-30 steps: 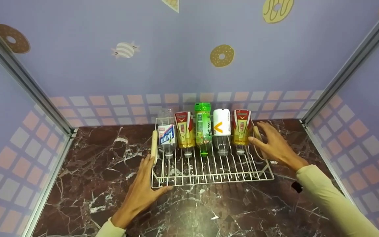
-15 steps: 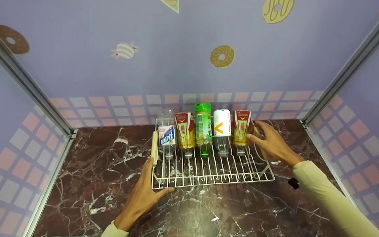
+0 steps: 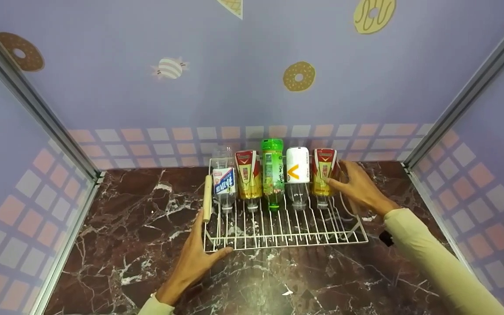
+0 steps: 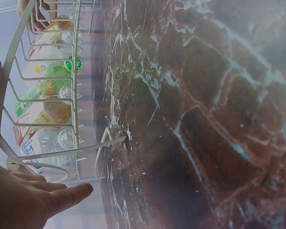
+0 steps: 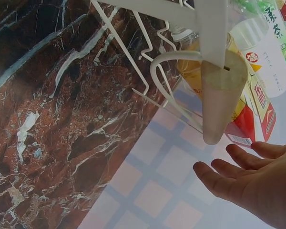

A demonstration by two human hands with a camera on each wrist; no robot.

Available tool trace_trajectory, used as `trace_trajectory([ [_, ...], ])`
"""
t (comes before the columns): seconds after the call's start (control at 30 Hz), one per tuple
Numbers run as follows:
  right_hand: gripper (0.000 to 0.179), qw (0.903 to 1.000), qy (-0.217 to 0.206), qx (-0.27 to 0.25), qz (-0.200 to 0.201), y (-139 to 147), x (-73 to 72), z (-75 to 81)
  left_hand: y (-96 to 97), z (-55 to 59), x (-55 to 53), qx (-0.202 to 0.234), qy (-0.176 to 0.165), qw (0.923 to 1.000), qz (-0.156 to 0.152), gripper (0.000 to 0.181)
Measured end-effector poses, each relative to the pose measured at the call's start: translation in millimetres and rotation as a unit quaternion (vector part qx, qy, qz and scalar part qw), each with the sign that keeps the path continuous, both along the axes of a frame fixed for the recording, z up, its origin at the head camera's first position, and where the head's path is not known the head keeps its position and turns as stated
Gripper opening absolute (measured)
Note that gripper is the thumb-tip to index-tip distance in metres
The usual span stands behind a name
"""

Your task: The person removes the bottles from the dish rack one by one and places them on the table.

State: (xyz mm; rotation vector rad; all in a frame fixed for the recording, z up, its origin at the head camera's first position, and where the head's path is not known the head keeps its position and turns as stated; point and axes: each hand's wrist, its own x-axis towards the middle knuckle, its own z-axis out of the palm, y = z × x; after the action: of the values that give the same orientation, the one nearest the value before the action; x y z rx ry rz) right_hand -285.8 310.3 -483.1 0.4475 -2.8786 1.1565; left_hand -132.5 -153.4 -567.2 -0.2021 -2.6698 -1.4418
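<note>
A white wire rack (image 3: 287, 246) stands on the dark marbled counter, with several bottles neck down along its back. From left, they are a clear bottle with a blue-and-white label (image 3: 224, 181), a red-and-yellow bottle (image 3: 246, 170), a green tea bottle (image 3: 272, 168), a white-labelled bottle (image 3: 298, 165) and another red-and-yellow bottle (image 3: 323, 164). My left hand (image 3: 194, 255) is spread at the rack's front left corner, beside its pale handle (image 3: 208, 199). At the other end, my right hand (image 3: 363, 187) has straight fingers outside the right handle (image 5: 221, 90), its thumb overlapping the rightmost bottle.
Behind the rack rises a lilac wall (image 3: 234, 100) printed with sweets and pink-and-white squares. Similar panels close off the left side (image 3: 11, 210) and right side (image 3: 475, 197). The brown marbled counter (image 3: 129, 236) extends around the rack.
My right hand has shifted slightly left, its thumb now over the right red-and-yellow bottle. My left hand's fingers have closed in a little at the rack's corner. The rack and bottles stay in place.
</note>
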Motion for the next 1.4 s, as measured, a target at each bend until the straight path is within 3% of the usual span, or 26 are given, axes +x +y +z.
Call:
trace_trajectory([
  [0.77,0.086,0.9969,-0.069,-0.036,-0.003,-11.5,-25.2,-4.9,4.1,-8.4,0.0,0.061,-0.026,0.9978,0.003,0.132],
  [0.97,0.077,0.9973,-0.069,-0.025,-0.01,-15.1,-29.4,-8.5,4.3,-10.1,0.0,0.089,-0.034,0.9954,-0.004,0.132],
  [1.17,0.077,0.9973,-0.07,-0.008,-0.021,-18.1,-31.4,-11.2,3.5,-12.2,-1.8,0.119,-0.021,0.9924,-0.025,0.131],
  [1.4,0.08,0.9961,-0.084,-0.009,-0.026,-19.7,-33.3,-14.0,4.4,-12.0,1.3,0.127,-0.039,0.991,-0.017,0.13],
])
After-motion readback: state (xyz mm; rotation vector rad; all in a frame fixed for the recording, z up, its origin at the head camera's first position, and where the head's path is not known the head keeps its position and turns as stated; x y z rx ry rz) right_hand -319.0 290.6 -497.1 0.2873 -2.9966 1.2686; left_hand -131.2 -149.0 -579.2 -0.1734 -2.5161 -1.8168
